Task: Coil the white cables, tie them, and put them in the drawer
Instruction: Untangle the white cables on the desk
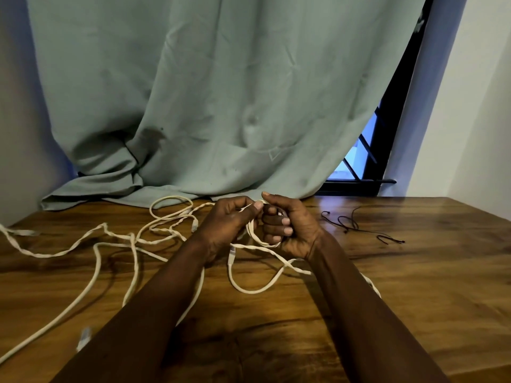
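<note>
Cable loops are sitting in my right hand (290,228), which is curling its fingers round a small coil (255,237) above the middle of the wooden table (414,286), toward its far edge. My left hand (229,222) is pinching a strand of the same cable between thumb and forefinger. It is working right beside the right hand, the two almost touching. A plug (231,252) is dangling just below my left hand, and from it one loop is drooping onto the table's middle.

The rest of the white cables (96,261) are sprawling loose over the table's left half, crossing one another in open bends. One strand is running out past the table's left edge. Another is trailing toward its near-left corner, where a second plug (84,337) is lying. A further strand is passing under my right forearm toward the table's near side.

Black ties (351,223) are lying on the table's right half near the far edge, well apart from the cables. Bare wood is showing between them and the table's right edge, and along its near-right side.

A green curtain (221,92) is draping onto the table's far edge, its hem bunching at the far-left corner. A dark window (359,158) is peeking out beyond the far-right part, and a white wall (484,106) is closing off the right edge.
</note>
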